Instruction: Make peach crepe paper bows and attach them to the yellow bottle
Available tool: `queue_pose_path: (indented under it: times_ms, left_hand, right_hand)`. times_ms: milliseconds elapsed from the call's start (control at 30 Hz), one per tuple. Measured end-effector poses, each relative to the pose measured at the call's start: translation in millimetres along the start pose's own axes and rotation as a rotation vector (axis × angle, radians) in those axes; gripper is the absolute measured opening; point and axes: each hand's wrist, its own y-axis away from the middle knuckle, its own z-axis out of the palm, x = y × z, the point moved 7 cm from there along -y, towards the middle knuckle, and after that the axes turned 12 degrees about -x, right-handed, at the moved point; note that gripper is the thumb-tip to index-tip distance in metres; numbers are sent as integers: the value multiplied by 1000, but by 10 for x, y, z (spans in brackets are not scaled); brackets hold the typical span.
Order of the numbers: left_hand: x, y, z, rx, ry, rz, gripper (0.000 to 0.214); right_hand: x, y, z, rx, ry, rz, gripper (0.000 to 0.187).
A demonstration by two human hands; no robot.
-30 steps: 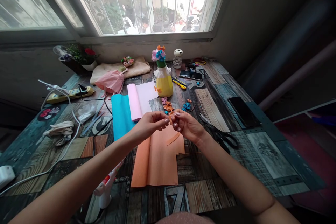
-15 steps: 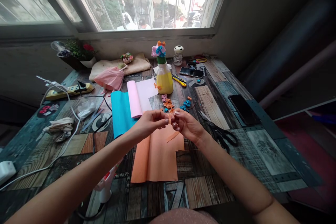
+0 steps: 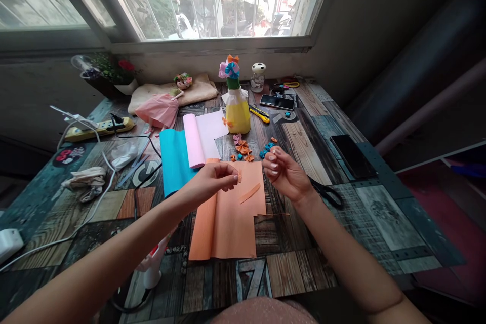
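My left hand [image 3: 218, 177] pinches a small piece of orange crepe paper [image 3: 239, 176] between thumb and fingertips, above the orange crepe paper sheet [image 3: 235, 233]. To its right, my right hand [image 3: 284, 172] is closed with curled fingers; what lies in them, if anything, is hidden. A thin orange paper strip [image 3: 250, 193] rests on the sheet. Just beyond my hands are several orange paper bows [image 3: 243, 149] and a cluster of blue paper bows [image 3: 267, 149], the latter partly behind my right fingers. Black scissors [image 3: 330, 195] lie partly hidden by my right hand.
Blue crepe paper [image 3: 172, 157] and a pink roll [image 3: 193, 142] lie at left. Behind stand a yellow bottle [image 3: 237, 114] topped with paper flowers and a mushroom-lidded jar [image 3: 258, 78]. A yellow cutter [image 3: 260, 114], phones [image 3: 351, 157], a glue gun [image 3: 152, 268] and cables surround them.
My hands have drawn apart; the right moved to the right and its fingers curled. The small orange paper piece stays in my left hand.
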Motion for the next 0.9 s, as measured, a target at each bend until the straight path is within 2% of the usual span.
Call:
queue_pose_path:
  times_ms: [100,200,300,367,467,533,733,900]
  left_hand:
    - [3,70,-11,12,-3,-18,32]
    - [1,157,16,21,24,-37,33]
    - [6,263,110,18,68,-46,30]
    - [14,345,211,10,107,-38,27]
    - [14,482,380,37,141,-25,24]
    - [2,561,488,87,130,-2,23]
    - [-152,635,676,295,108,97,21]
    - [-424,561,728,324,296,94,22]
  right_hand:
    - [-282,38,-144,76,124,-116,18]
    - [-429,99,-256,131,409,-176,17]
    - [-343,193,-208,157,788,-175,19]
    - [-136,254,-91,95,876,-112,17]
    - [241,359,116,-56,778,41,16]
    - [424,440,215,-110,654,114,18]
    - [751,623,218,-76,222,285,23]
    - [868,719,118,-60,161,350,24]
